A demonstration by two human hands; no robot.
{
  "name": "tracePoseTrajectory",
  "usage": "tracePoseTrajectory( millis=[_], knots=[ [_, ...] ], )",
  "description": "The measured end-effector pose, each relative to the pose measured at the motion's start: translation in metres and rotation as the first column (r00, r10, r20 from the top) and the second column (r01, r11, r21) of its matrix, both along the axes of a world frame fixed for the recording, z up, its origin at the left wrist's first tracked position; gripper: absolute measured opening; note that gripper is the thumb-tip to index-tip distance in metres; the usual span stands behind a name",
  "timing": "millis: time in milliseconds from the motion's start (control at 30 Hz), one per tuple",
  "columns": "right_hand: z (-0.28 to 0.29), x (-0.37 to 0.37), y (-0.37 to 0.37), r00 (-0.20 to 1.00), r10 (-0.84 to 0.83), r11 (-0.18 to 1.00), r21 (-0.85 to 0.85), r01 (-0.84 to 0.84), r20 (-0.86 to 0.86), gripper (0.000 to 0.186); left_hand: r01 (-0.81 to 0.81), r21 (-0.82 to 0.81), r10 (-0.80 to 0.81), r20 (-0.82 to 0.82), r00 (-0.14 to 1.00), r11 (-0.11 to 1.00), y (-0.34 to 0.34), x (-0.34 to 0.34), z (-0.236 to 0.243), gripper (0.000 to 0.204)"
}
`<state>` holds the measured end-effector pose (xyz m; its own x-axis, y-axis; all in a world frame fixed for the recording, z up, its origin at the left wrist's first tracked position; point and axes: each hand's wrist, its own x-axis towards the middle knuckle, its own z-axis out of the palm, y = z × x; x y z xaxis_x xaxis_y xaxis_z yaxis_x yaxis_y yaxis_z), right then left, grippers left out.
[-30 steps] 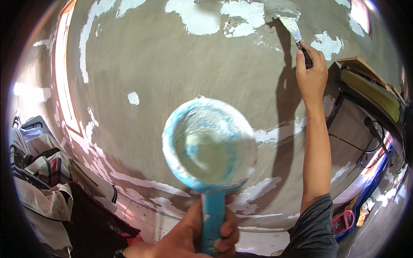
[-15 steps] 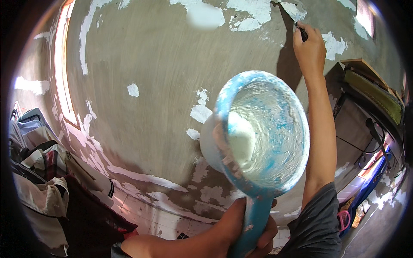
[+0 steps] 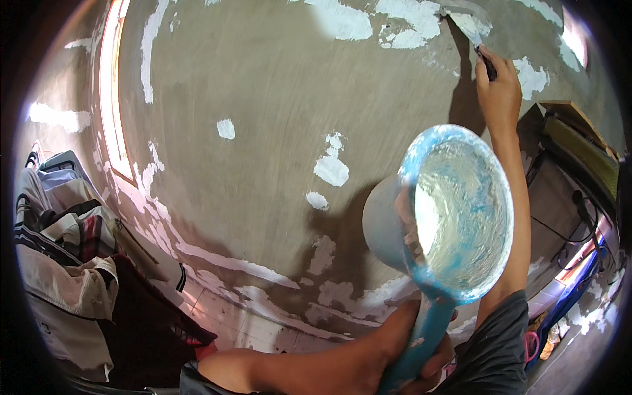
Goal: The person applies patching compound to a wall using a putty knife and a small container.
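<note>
My left hand (image 3: pixel 405 352) is closed round the handle of a blue plastic scoop (image 3: pixel 388 227), its rim and inside smeared with white paste and its opening tilted toward the right. My right hand (image 3: pixel 500 92) grips the dark handle of a putty knife (image 3: pixel 470 26) high on the right. The knife's blade, with white paste on it, lies at the grey plastered wall (image 3: pixel 263 79), beside irregular white patches. The knife casts a dark shadow down the wall, and the scoop's body hides part of my right forearm.
Piled clothes (image 3: pixel 72 289) fill the lower left, near a narrow window (image 3: pixel 118 92). At the right are a wooden shelf (image 3: pixel 566 118) with a greenish padded item, hanging black cables (image 3: pixel 579 217) and a blue object (image 3: pixel 559 316). Tiled floor (image 3: pixel 230 322) shows below.
The scoop in my left hand has moved rightward and tilted from facing me to facing right. My right hand rose, then dropped slightly, still holding the knife at the wall.
</note>
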<state>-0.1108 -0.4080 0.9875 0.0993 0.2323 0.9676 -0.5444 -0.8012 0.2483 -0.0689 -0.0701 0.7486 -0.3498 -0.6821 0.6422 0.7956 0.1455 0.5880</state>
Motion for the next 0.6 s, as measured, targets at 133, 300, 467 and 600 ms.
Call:
tracePoseTrajectory(
  millis=[133,300,467,600],
  knots=[
    [0.013,0.004,-0.003,1.000,-0.026,0.999,-0.042,0.026,-0.012,0.026,-0.009,-0.041,0.010,0.028,1.000,0.999,-0.004,0.003,0.004,0.116],
    [0.009,-0.013,0.008,0.995,-0.067,0.997,0.045,0.070,-0.074,0.027,-0.017,0.013,0.016,0.008,1.000,1.000,0.001,0.011,0.001,0.120],
    [0.016,-0.010,-0.005,0.995,-0.060,0.997,-0.051,0.056,-0.078,0.026,-0.051,-0.081,0.052,0.006,0.999,0.995,-0.002,0.008,0.004,0.126],
    [0.016,-0.005,0.001,0.996,-0.058,0.997,-0.059,0.054,-0.068,0.026,-0.056,-0.105,0.052,-0.039,0.998,0.993,-0.004,0.007,0.005,0.129]
  ],
)
